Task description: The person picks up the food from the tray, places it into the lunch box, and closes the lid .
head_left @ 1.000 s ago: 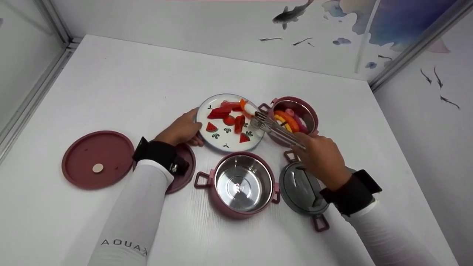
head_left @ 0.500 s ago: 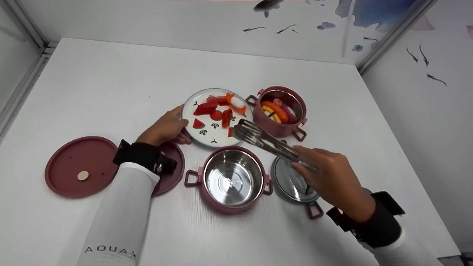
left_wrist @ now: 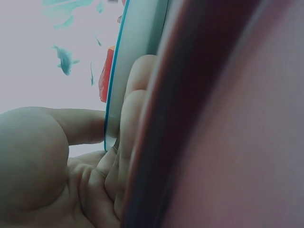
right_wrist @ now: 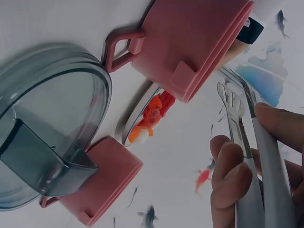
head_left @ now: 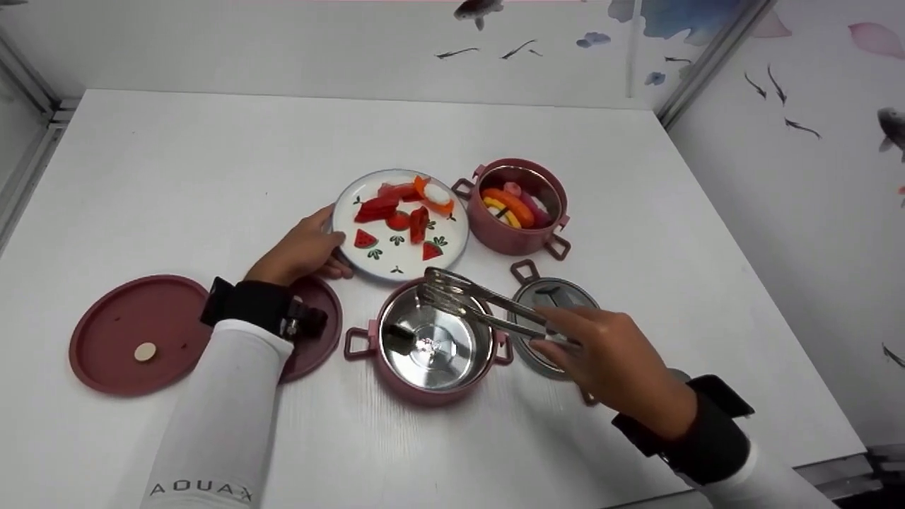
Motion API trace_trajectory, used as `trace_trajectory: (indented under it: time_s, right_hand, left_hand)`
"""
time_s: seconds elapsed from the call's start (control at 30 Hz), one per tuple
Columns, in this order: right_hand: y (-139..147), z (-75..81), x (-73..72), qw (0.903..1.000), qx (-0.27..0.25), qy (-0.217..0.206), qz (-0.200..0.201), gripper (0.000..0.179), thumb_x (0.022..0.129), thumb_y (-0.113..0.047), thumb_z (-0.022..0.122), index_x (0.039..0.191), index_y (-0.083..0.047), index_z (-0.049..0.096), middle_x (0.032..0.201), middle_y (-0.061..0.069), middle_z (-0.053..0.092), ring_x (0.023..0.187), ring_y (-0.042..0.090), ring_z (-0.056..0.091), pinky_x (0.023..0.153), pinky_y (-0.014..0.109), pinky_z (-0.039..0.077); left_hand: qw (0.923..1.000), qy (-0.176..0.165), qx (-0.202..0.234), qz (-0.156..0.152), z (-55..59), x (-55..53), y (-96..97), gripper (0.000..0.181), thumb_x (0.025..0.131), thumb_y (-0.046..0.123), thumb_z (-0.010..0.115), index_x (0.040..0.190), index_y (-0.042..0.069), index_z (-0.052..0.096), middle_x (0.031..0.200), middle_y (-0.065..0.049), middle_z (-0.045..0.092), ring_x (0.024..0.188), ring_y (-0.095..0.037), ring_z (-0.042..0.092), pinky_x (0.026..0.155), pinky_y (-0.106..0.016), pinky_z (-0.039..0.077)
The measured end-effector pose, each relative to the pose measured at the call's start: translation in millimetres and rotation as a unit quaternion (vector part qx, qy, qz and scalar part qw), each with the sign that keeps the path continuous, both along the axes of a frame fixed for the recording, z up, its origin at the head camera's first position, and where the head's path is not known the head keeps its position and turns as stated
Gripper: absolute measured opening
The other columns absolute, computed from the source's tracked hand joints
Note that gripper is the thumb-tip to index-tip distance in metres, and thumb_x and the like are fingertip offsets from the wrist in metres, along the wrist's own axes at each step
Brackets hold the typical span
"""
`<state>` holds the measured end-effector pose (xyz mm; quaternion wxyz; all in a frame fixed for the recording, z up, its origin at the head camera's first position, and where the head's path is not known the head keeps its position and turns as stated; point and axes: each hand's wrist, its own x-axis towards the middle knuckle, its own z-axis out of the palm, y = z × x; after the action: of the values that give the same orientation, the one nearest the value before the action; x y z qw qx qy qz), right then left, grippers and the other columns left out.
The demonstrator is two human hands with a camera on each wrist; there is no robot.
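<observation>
My left hand grips the left rim of a white plate, thumb on top and fingers beneath. On the plate lie several red food pieces and an orange-and-white one; the watermelons look printed. My right hand holds metal tongs with light handles, their ends spread and nothing between them. Those ends overlap the far rim of a pink two-handled pot, whose steel inside holds no food. In the right wrist view the fingers curl round the tongs' handles.
Behind right, a second pink pot contains orange, yellow and pink food pieces. A grey see-through lid lies right of the near pot. Two dark red round discs lie at left, one partly under my left wrist. White walls enclose the table.
My right hand has drawn the tongs away from the plate to above the near pot. The orange-and-white piece, earlier at the tongs' tips, lies on the plate. The head view has shifted.
</observation>
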<state>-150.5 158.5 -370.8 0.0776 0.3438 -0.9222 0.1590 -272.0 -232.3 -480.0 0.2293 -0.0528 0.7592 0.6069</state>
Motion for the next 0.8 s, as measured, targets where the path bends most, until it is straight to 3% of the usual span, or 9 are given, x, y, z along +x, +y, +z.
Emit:
trace_trajectory:
  time_s: [0.37,0.57,0.7,0.8]
  right_hand:
    - [-10,-0.1,-42.3,0.9997,0.018,0.004,-0.018,0.043,0.083,-0.022,0.083,0.121,-0.007,0.072,0.098,0.009,0.077,0.080,0.019,0.073,0.068,0.031,0.062]
    - [-19,-2.3,-73.9,0.9984,0.033,-0.029,-0.034,0.051,0.083,-0.029,0.082,0.126,-0.005,0.069,0.109,0.013,0.075,0.084,0.024,0.072,0.072,0.037,0.062]
    - [-27,-5.5,-94.9,0.9958,0.056,-0.055,-0.046,0.057,0.081,-0.033,0.084,0.128,-0.006,0.068,0.106,0.014,0.075,0.080,0.025,0.068,0.071,0.039,0.061]
    - [-34,-8.9,-111.1,0.9956,0.069,-0.051,-0.038,0.056,0.079,-0.032,0.086,0.125,-0.005,0.069,0.099,0.015,0.074,0.079,0.026,0.067,0.071,0.041,0.060]
  left_hand:
    - [1.0000,-0.001,-0.003,0.009,0.5,0.3,-0.2,0.063,0.106,0.017,0.036,0.162,0.024,0.008,0.085,-0.014,0.067,0.067,-0.015,0.073,0.059,-0.024,0.058]
    - [0.9997,-0.004,-0.004,0.024,1.6,-0.3,1.8,0.063,0.106,0.016,0.036,0.163,0.024,0.009,0.076,-0.012,0.067,0.061,-0.015,0.071,0.055,-0.023,0.057]
    - [0.9996,0.000,0.005,0.027,-0.2,-0.3,2.9,0.063,0.106,0.016,0.036,0.162,0.024,0.011,0.076,-0.013,0.067,0.061,-0.016,0.071,0.055,-0.023,0.057]
    - [0.9993,0.003,0.014,0.034,-1.3,1.2,2.1,0.062,0.105,0.015,0.037,0.162,0.026,0.014,0.079,-0.015,0.066,0.062,-0.017,0.071,0.055,-0.024,0.057]
